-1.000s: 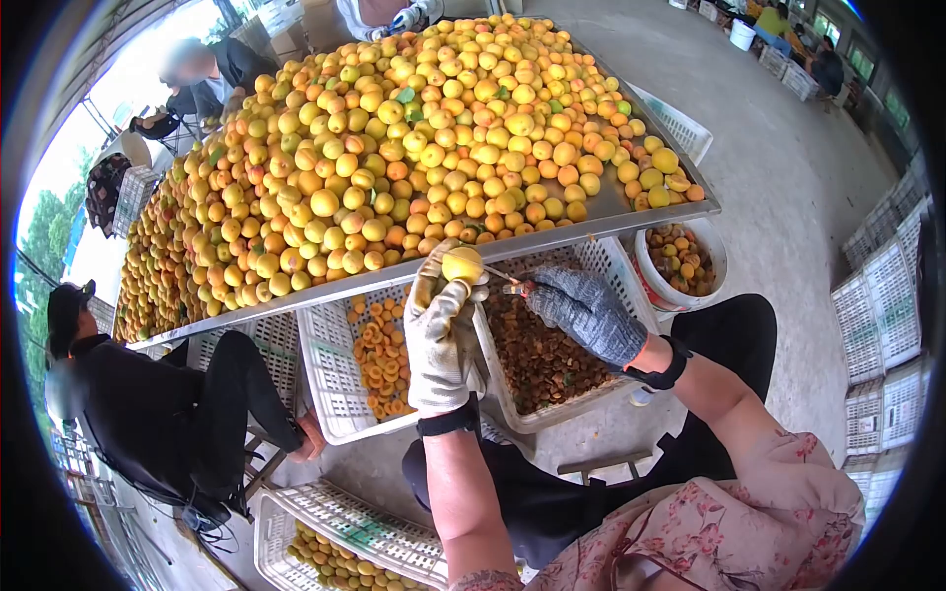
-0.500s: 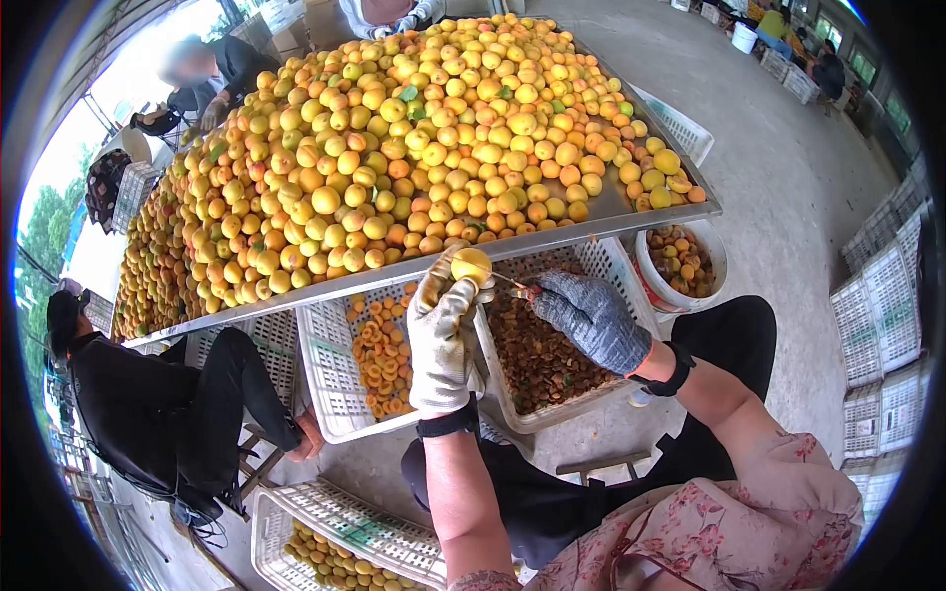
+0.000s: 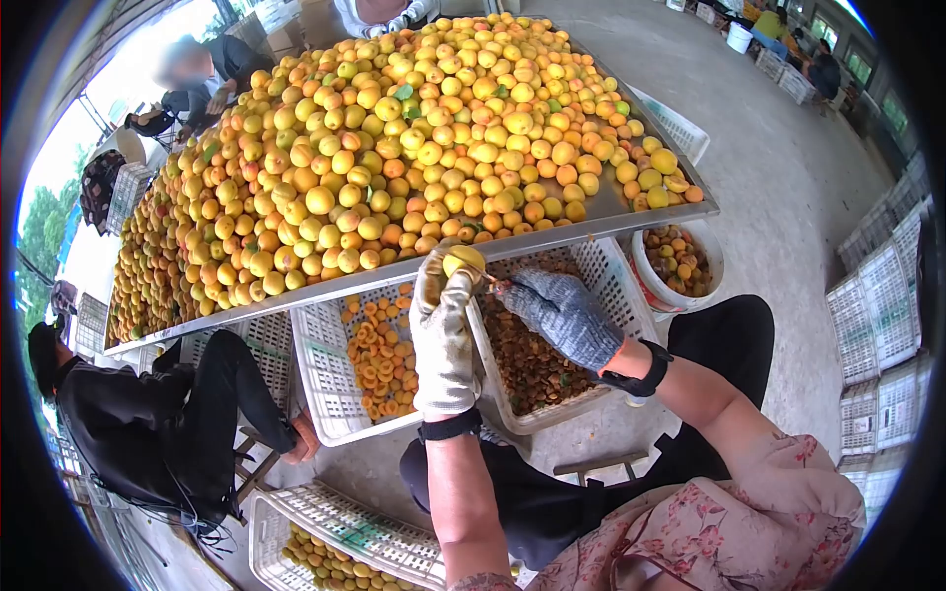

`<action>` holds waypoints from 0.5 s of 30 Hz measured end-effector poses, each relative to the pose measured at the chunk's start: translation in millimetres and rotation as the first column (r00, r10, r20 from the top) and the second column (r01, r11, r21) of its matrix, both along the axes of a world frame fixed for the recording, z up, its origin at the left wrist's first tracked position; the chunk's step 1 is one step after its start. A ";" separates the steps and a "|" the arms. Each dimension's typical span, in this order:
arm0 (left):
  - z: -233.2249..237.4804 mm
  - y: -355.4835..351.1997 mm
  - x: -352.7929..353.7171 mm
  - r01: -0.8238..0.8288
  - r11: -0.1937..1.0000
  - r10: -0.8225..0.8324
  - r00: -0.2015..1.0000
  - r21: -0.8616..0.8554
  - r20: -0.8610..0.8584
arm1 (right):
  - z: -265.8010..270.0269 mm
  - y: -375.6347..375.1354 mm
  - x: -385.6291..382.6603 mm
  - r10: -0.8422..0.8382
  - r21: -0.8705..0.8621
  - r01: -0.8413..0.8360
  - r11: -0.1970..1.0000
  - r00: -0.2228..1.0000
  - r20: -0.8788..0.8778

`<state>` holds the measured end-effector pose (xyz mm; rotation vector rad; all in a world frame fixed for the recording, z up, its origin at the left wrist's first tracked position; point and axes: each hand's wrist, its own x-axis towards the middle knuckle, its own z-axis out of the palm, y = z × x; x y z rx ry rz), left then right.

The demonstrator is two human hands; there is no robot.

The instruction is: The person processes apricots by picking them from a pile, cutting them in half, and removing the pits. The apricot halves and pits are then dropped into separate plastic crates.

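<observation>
My left hand (image 3: 443, 330), in a whitish glove, holds a yellow apricot (image 3: 463, 260) between thumb and fingers, just past the metal table's front edge. My right hand (image 3: 569, 317), in a grey knitted glove, is closed round a small tool (image 3: 496, 285) with a reddish handle; its tip is at the fruit's right side. Below my left hand, a white crate (image 3: 330, 379) holds halved apricots (image 3: 382, 357). Beneath my right hand, a second crate (image 3: 598, 258) contains brown pits or scraps (image 3: 537, 369).
A large heap of apricots (image 3: 345, 158) covers the metal table (image 3: 641, 219). A white bucket (image 3: 714, 241) stands at its right corner. A person in black (image 3: 128, 404) sits at left; others are behind the table. Another crate (image 3: 345, 522) is below, and stacked crates (image 3: 877, 325) stand right.
My right hand has moved slightly left, closer to my left hand. The apricot has turned or tilted a little in my left hand. The seated person at left has shifted.
</observation>
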<state>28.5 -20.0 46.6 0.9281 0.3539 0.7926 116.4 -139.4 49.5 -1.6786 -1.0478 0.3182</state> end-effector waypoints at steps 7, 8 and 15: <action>-24.8 -2.0 7.7 0.160 0.964 -0.119 0.973 -0.214 0.196 | -18.5 16.0 -15.0 -0.167 -0.016 0.182 0.983 0.928 0.333; -27.0 -0.5 8.9 0.166 0.958 -0.120 0.973 -0.236 0.196 | -16.6 15.4 -14.2 -0.155 -0.042 0.175 0.984 0.945 0.289; -10.4 -10.6 19.2 -0.069 0.966 0.099 0.989 -0.248 0.113 | -12.6 13.3 2.9 -0.102 -0.003 0.103 0.995 0.985 0.136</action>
